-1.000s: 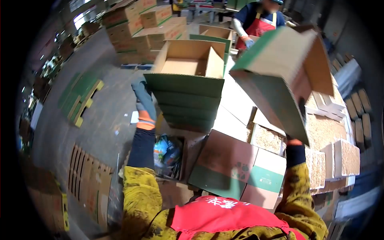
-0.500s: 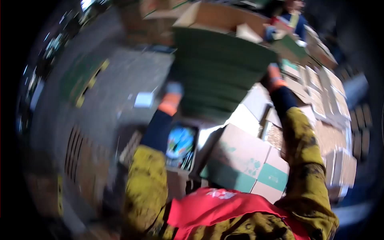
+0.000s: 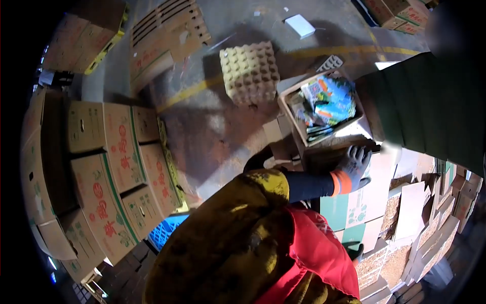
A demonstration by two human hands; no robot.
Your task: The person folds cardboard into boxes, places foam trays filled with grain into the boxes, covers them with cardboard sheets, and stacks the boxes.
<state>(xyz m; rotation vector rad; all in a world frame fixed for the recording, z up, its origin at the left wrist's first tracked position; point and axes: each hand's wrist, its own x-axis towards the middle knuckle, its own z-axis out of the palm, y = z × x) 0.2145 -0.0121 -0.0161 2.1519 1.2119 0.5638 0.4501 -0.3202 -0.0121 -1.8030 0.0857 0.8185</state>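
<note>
My left hand (image 3: 354, 164), in a grey glove with an orange cuff, is over the upper edge of the printed flattened cartons (image 3: 368, 197). Its fingers are bent and its thumb stands apart from them, with nothing visible between. My right hand (image 3: 356, 251) shows only partly, at the lower edge of the cartons beside my red apron (image 3: 316, 243); what its fingers do is hidden. Beyond my left hand is an open box (image 3: 298, 124) of blue printed packets (image 3: 331, 99). The dark green stack of boxes (image 3: 430, 104) stands at the right.
Egg trays (image 3: 250, 71) are stacked on the floor, near slatted cardboard (image 3: 169, 35). Printed cartons (image 3: 109, 187) are piled at the left above a blue crate (image 3: 167, 230). Open boxes of brown granular material (image 3: 395, 266) lie at the lower right.
The view has swung toward the left side of the floor. Both hands have left the green box stack and come down to the flattened cartons. The other person is out of view.
</note>
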